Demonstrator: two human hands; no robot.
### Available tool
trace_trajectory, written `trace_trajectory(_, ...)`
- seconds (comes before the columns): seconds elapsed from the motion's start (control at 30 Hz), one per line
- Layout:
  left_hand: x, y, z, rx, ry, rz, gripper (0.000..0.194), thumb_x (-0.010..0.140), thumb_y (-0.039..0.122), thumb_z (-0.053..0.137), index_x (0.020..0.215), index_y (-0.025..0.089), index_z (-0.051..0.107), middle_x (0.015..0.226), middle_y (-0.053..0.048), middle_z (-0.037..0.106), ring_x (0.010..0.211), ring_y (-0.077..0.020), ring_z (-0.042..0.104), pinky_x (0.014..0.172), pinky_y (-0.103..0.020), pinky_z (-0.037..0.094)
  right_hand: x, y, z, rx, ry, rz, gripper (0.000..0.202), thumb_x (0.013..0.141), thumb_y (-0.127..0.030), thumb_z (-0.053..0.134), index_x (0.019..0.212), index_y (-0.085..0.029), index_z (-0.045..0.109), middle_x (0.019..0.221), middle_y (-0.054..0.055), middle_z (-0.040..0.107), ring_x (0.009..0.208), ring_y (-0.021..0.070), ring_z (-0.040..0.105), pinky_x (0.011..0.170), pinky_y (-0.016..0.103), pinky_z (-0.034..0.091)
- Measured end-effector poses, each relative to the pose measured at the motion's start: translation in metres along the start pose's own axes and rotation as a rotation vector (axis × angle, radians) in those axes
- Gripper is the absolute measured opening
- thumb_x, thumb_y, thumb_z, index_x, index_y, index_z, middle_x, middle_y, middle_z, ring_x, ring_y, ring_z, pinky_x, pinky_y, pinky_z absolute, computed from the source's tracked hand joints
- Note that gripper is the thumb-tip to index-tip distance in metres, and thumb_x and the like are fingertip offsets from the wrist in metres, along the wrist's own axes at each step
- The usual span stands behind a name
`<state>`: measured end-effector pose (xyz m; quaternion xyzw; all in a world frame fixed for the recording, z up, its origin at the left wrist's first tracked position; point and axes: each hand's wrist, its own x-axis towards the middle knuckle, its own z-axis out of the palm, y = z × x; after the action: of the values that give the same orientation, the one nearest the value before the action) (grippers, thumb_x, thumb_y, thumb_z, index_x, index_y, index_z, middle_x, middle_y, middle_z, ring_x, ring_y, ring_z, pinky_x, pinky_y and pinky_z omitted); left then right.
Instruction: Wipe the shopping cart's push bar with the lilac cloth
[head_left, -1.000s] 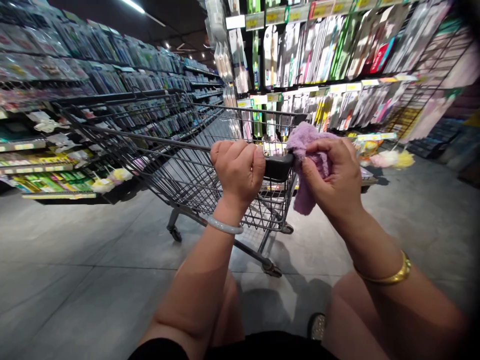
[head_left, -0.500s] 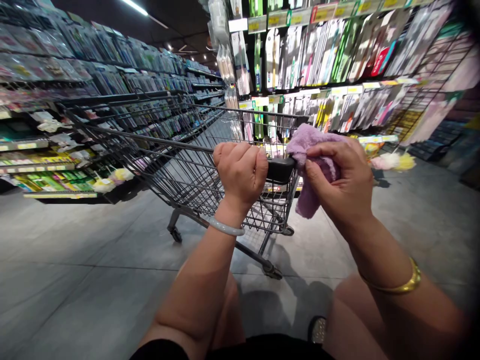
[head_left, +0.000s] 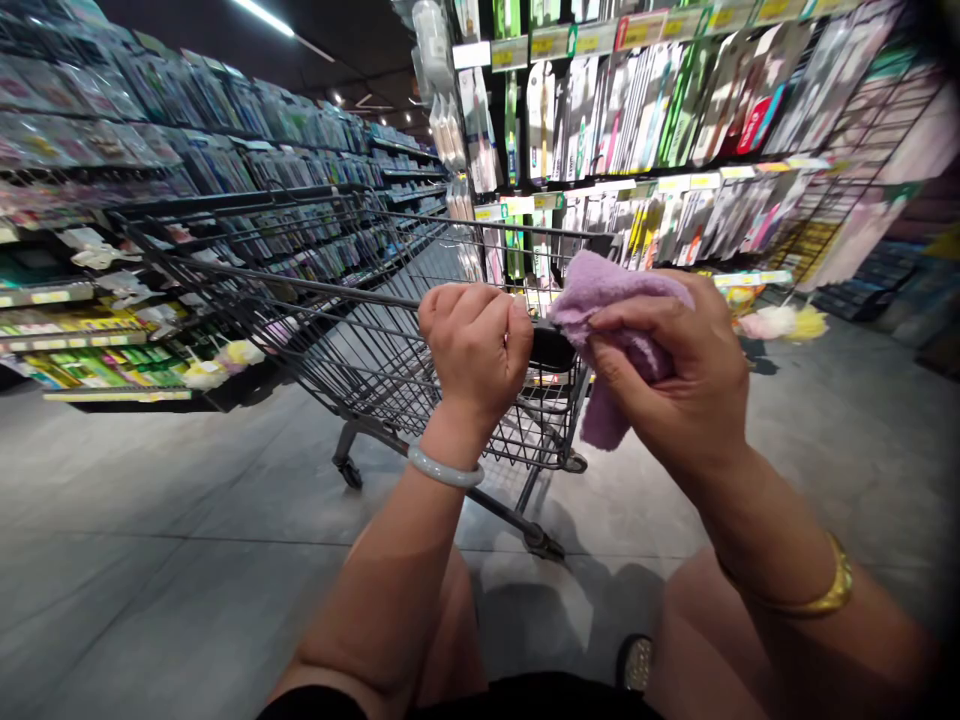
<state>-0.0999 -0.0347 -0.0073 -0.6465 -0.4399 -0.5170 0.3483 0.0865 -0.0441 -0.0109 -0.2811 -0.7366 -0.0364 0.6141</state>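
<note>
My left hand [head_left: 478,350] is closed in a fist around the rail of a dark wire shopping cart [head_left: 330,290], thumb side toward the right. Just right of it, my right hand [head_left: 675,360] pinches a bunched purple cloth [head_left: 592,290] between thumb and fingers. One end of the cloth hangs down below the fingers. The cloth overlaps the right end of the cart's black handle piece [head_left: 553,347]; whether it presses on it I cannot tell. The cart stands slantwise in front of me, its wheels on the floor.
A lit rack of packaged toothbrushes [head_left: 585,120] stands behind the cart. Shelves of hanging packages [head_left: 225,160] run along the left. Pink and yellow fluffy items [head_left: 784,322] hang at the right rack's low edge. Grey floor [head_left: 187,580] lies around the cart.
My right hand and the purple cloth have shifted slightly left, toward my left hand, covering more of the black handle piece's end. My left hand keeps its grip.
</note>
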Motion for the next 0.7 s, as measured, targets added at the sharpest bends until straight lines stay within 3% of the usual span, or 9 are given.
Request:
trace_trajectory(0.1,0.003,0.005,-0.004,0.016,0.034,-0.001,0.026,0.095,0.03,0.047,0.073,0.024,0.06,0.085,-0.003,0.068,0.089,-0.0215,0.055,0.093,-0.044,0.034,0.0,0.0,-0.002,-0.012,-0.025,-0.032,0.022,0.08,-0.024,0.069,0.1,-0.033,0.067,0.118,0.005,0.059,0.118,0.0265,0.055,0.103,0.051,0.048)
trace_trajectory(0.23,0.005,0.015,-0.006,-0.032,0.005,0.044,0.022,0.094,0.031,0.049,0.078,0.025,0.063,0.09,-0.004,0.069,0.095,-0.0222,0.057,0.095,-0.043,0.035,0.002,0.01,-0.001,-0.033,0.008,0.022,0.021,0.082,-0.025,0.067,0.101,-0.033,0.066,0.107,0.005,0.062,0.113,0.0256,0.058,0.099,0.051,0.05)
trace_trajectory(0.33,0.004,0.021,-0.003,-0.093,-0.068,0.082,0.022,0.095,0.031,0.047,0.082,0.024,0.062,0.086,-0.003,0.069,0.091,-0.0206,0.057,0.095,-0.041,0.036,0.001,0.008,-0.002,-0.026,0.007,0.025,0.021,0.082,-0.024,0.067,0.101,-0.033,0.066,0.104,0.004,0.063,0.111,0.0247,0.058,0.099,0.051,0.05)
trace_trajectory(0.47,0.0,0.022,0.002,-0.04,-0.11,0.101,0.028,0.097,0.032,0.041,0.077,0.022,0.057,0.075,-0.002,0.063,0.081,-0.0201,0.055,0.09,-0.04,0.036,-0.001,0.0,-0.003,-0.016,-0.016,-0.043,0.023,0.08,-0.024,0.069,0.101,-0.032,0.066,0.115,0.005,0.061,0.119,0.0258,0.054,0.104,0.051,0.047)
trace_trajectory(0.7,0.001,0.021,0.001,-0.005,-0.138,0.103,0.025,0.096,0.032,0.044,0.077,0.023,0.058,0.075,-0.002,0.064,0.079,-0.0203,0.053,0.085,-0.04,0.033,0.003,0.03,0.002,-0.052,0.072,0.063,0.018,0.083,-0.025,0.066,0.099,-0.032,0.067,0.102,0.004,0.063,0.107,0.0242,0.059,0.095,0.049,0.051)
